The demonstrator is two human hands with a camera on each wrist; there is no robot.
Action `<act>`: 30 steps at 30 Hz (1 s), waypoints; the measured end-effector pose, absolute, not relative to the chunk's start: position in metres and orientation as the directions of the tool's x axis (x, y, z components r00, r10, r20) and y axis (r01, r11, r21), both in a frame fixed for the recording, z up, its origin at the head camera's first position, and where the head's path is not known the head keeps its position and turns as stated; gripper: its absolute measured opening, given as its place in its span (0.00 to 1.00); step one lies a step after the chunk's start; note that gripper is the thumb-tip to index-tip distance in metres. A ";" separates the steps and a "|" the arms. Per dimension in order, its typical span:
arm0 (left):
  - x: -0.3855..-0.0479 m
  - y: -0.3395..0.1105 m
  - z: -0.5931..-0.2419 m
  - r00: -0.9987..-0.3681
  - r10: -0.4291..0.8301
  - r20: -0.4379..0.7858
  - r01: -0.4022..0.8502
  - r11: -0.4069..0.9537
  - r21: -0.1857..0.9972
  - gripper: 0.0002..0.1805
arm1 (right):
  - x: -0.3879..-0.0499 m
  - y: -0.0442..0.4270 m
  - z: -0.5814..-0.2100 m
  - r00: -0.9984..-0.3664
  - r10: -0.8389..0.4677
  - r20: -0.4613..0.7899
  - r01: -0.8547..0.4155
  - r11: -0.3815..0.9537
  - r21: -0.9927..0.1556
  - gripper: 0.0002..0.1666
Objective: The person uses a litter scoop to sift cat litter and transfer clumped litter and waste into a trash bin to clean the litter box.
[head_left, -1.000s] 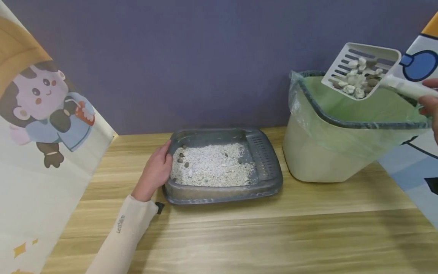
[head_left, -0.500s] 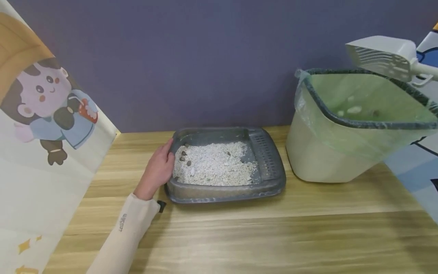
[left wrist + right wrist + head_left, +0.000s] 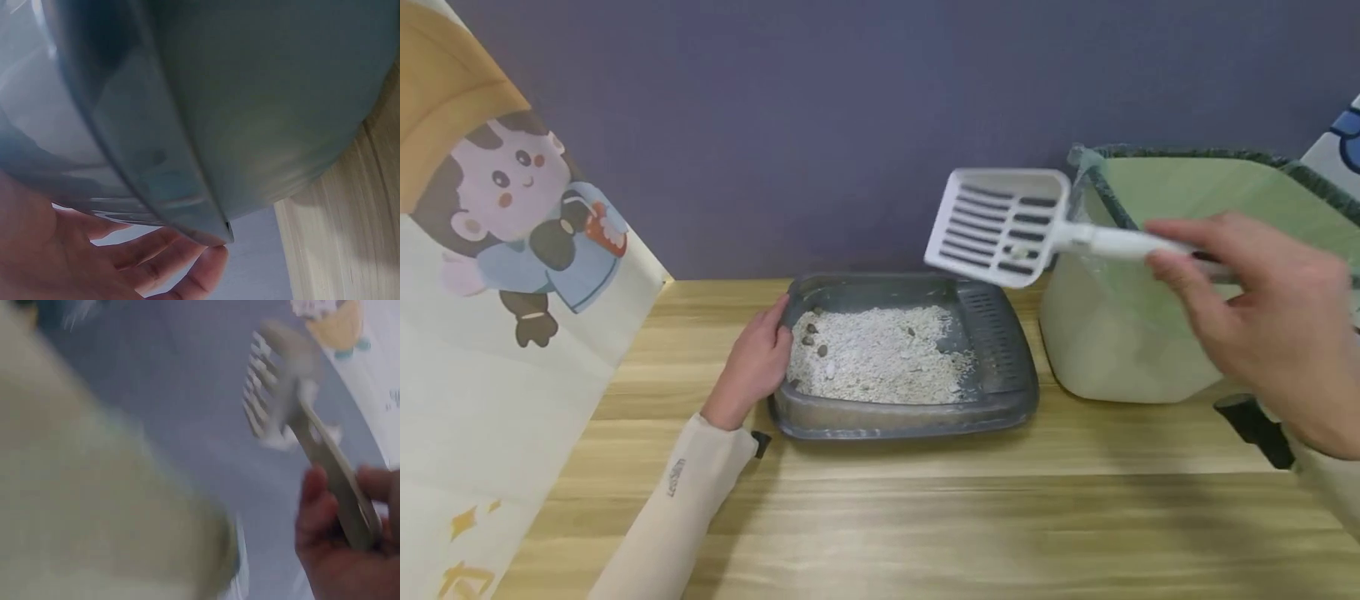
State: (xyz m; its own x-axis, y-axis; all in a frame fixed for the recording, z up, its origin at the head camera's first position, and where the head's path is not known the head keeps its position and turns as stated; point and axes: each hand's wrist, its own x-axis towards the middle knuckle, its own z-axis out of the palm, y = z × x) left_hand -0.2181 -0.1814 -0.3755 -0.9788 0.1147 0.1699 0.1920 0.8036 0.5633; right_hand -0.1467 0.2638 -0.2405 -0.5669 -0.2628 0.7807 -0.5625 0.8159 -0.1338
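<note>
My left hand (image 3: 748, 364) grips the left rim of a dark grey litter box (image 3: 895, 421); in the left wrist view its fingers (image 3: 156, 259) curl under the rim's edge. Pale litter (image 3: 880, 354) covers much of the box floor, with several dark clumps (image 3: 812, 329) at its left side. My right hand (image 3: 1262, 300) holds a white slotted litter scoop (image 3: 1000, 225) by the handle, raised above and behind the box's right end. A small bit of litter sits in the scoop's slots. In the right wrist view the scoop is blurred.
Right of the box stands a pale waste bin (image 3: 1112, 358), lined with a clear bag over its dark rim; my right hand is in front of it. A purple wall (image 3: 775, 142) rises behind. The wooden surface (image 3: 887, 533) extends in front of the box.
The scoop held clumps above the bin, then was tipped over it, and pale lumps appeared inside the bin. Now it is level and moved left toward the box. The left hand stays on the rim.
</note>
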 end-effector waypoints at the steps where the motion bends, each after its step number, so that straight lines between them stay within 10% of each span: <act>1: -0.218 -0.180 -0.375 -0.979 0.114 0.167 0.190 0.802 0.566 0.29 | -0.148 0.254 -0.242 -0.576 -0.344 0.742 -0.594 0.800 -0.091 0.17; 10: -0.218 -0.172 -0.373 -0.978 0.124 0.167 0.199 0.794 0.574 0.29 | -0.181 0.215 -0.284 -0.684 -0.641 0.348 -0.720 0.669 -0.184 0.14; 30: -0.218 -0.179 -0.373 -0.980 0.097 0.176 0.179 0.821 0.543 0.28 | -0.223 0.137 -0.325 -0.706 -0.702 0.093 -0.679 0.633 -0.372 0.19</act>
